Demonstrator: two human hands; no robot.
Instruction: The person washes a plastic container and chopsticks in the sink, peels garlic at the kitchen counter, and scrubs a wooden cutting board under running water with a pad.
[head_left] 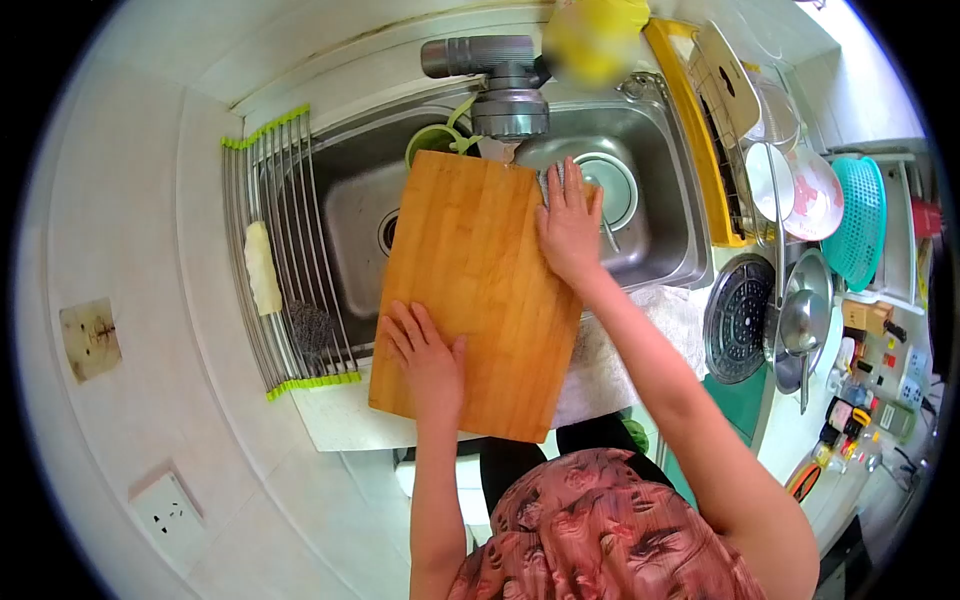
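A wooden cutting board (480, 290) lies slanted across the front of the double sink, below the grey faucet (510, 100). My left hand (430, 362) rests flat on the board's lower left part, fingers slightly apart. Near the upper right edge, my right hand (568, 225) presses a grey scrubber (548, 182) against the board; most of the scrubber is hidden under the fingers. Behind the board's top edge is a green container (432, 138) in the left basin. A pale bowl (618, 188) with a spoon sits in the right basin.
A roll-up rack (285, 250) at left holds a pale long item (262, 268) and a dark scouring ball (311, 328). A white cloth (660, 320) lies on the front edge. At right are a yellow dish rack (690, 130), a teal basket (855, 222) and a black perforated disc (740, 318).
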